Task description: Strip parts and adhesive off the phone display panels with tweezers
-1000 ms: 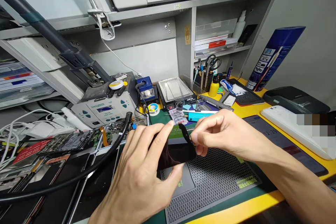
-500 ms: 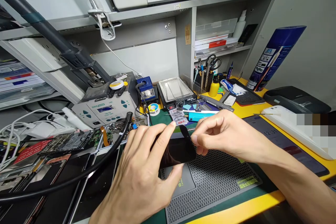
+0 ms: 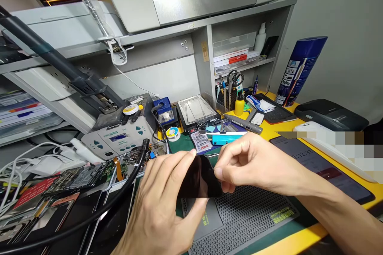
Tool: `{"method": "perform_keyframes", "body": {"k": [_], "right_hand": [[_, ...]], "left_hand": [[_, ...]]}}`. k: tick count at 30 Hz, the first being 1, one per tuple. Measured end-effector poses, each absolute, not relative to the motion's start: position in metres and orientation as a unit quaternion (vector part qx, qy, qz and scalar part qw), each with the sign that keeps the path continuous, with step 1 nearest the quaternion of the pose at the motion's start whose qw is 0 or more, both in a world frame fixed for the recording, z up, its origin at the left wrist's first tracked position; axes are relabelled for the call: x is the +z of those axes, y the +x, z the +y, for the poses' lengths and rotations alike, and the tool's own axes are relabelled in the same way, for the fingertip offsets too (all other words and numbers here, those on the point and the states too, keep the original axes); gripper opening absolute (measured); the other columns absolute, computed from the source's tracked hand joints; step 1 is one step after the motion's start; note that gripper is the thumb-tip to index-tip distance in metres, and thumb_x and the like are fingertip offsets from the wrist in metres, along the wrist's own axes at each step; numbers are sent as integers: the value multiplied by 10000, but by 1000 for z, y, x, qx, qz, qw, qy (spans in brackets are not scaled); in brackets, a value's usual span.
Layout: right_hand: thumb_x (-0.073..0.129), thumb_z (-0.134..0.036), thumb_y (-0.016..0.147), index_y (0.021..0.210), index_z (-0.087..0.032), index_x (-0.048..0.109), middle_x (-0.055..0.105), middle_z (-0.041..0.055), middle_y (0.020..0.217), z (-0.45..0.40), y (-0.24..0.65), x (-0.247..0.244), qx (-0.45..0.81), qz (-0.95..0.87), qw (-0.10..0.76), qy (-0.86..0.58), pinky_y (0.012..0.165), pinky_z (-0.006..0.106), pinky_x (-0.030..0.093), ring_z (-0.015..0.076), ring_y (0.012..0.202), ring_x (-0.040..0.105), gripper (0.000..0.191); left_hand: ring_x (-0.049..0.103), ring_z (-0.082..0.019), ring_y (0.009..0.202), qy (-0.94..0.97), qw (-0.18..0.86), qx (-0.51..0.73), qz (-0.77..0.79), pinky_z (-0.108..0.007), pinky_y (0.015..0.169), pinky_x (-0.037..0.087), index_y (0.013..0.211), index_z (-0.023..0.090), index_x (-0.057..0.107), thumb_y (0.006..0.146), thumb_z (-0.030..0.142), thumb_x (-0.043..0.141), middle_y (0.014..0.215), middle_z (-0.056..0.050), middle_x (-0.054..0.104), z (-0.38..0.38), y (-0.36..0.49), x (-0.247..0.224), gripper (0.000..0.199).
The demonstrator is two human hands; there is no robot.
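A black, glossy phone is held tilted above the grey perforated mat. My left hand grips it from the left, fingers along its upper edge and thumb along its lower edge. At the phone's right end is my right hand, its thumb and index finger pinched together against the edge. Whatever may be between those fingertips is too small to make out. Part of the phone's left side is hidden behind my left hand.
Behind the hands are a turquoise tool, a heating plate and a solder station. A black hose crosses the left side over several phone parts. A large phone lies at right.
The view has tilted upward and shifted, so the background sits lower. The phone's screen is angled differently and shows a reflection. Both hands keep their places on it.
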State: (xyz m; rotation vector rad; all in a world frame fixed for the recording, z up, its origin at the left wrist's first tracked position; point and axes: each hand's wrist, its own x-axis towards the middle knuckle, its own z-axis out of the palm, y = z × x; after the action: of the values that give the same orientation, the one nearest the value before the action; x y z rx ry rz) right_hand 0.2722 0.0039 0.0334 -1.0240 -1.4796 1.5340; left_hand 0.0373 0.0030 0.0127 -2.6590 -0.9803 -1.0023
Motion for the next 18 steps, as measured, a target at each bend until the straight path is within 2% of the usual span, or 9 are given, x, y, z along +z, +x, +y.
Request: {"method": "perform_keyframes", "body": {"k": [9,18], "right_hand": [[653,-68,733,711,-146,740,720,5,632,2,273,35,621,-571,376,-382,601,238,526,121,571,625,119],[639,-88,739,706,-144,734,719,4,635,3,272,32,572,-595,378,-420,597,236,515,125,588,615,115]], "left_hand": [[535,-241,1229,-885,60,-342,-311,-390,1055,456,1395,135,481,847,103,661,1305,-122,589,3,38,13,578],[561,-256,1142,-883,114,-335,-307,-433,985,464,1339,79,534,817,102,705,1238,-145,624,4,41,14,550]]}}
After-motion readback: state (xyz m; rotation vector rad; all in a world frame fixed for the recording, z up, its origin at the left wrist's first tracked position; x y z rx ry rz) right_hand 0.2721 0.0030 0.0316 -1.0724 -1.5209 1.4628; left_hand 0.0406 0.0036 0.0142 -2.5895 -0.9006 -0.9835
